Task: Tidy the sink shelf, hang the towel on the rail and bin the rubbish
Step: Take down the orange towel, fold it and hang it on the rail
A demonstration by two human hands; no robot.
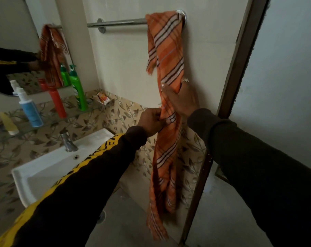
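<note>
Your left hand (pixel 152 122) pinches the towel (pixel 166 72), bunched over the rail (pixel 119 23) above your fingers; your right hand (pixel 180 98) lies flat against it; spread it wider, leftward along the rail

Woven striped cloth towel (pixel 166 56), glossy polished metal rail (pixel 119 22), glazed white sink (pixel 49 168)
</note>
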